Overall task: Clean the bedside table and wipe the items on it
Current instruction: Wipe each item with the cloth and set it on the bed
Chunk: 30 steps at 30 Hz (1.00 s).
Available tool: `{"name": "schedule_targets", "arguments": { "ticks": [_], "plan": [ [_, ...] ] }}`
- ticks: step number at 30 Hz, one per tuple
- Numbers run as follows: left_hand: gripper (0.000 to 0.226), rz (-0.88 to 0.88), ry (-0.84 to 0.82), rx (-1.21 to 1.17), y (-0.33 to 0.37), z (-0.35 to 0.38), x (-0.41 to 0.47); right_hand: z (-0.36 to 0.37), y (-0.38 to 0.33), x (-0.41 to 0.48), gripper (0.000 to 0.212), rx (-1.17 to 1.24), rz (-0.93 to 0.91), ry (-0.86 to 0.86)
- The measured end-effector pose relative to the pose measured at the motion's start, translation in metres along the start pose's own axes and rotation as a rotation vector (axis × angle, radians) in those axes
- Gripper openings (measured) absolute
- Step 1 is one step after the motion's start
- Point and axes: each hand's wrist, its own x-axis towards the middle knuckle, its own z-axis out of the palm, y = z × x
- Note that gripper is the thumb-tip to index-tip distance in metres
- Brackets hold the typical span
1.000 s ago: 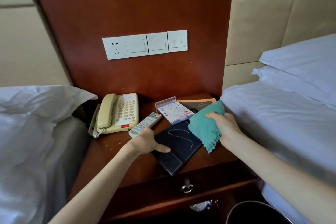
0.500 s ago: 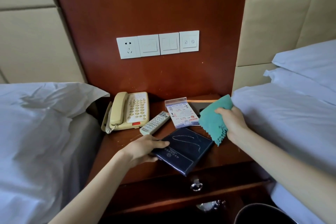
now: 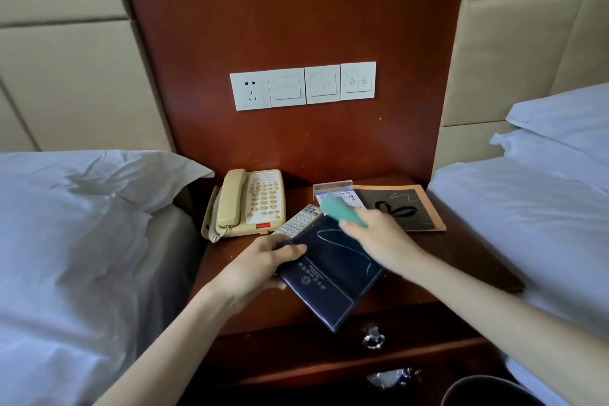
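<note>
A dark blue folder (image 3: 333,277) lies tilted over the front of the wooden bedside table (image 3: 461,257). My left hand (image 3: 260,265) grips its left edge, thumb on top. My right hand (image 3: 379,237) holds a teal cloth (image 3: 339,212) pressed on the folder's far corner. Behind sit a beige telephone (image 3: 252,203), a grey remote (image 3: 298,224) partly under the folder, a small card stand (image 3: 336,191) and a dark booklet with an orange border (image 3: 402,211).
White beds flank the table on the left (image 3: 82,241) and right (image 3: 527,224). A socket and switch panel (image 3: 303,86) is on the red wood wall. A drawer knob (image 3: 374,339) and a dark bin rim (image 3: 487,389) are below.
My right hand brought the cloth from the right side onto the folder's far corner. My left hand pulled the folder nearer to the front edge. The dark booklet is now uncovered.
</note>
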Motion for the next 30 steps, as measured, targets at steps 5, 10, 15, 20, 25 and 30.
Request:
{"name": "schedule_targets", "arguments": {
  "ticks": [5, 10, 15, 20, 25, 30],
  "plan": [
    [0.013, 0.143, 0.213, 0.029, -0.011, -0.002, -0.006, 0.054, -0.01, -0.014, 0.048, -0.147, -0.383, -0.247],
    [0.014, 0.245, 0.273, 0.027, -0.019, -0.023, -0.018, 0.05, -0.013, 0.023, 0.05, -0.326, -0.367, -0.173],
    [0.011, 0.296, 0.327, -0.026, -0.029, -0.039, -0.027, 0.082, -0.021, 0.021, 0.051, -0.402, -0.404, -0.164],
    [0.011, 0.336, 0.348, -0.079, -0.03, -0.046, -0.03, 0.092, -0.019, 0.013, 0.05, -0.396, -0.521, -0.234],
    [0.012, 0.371, 0.337, -0.117, -0.031, -0.045, -0.026, 0.071, -0.016, 0.033, 0.052, -0.284, -0.297, -0.079],
    [0.006, 0.366, 0.411, -0.158, -0.032, -0.053, -0.023, 0.101, -0.011, 0.005, 0.051, -0.275, -0.473, -0.173]
  ]
}}
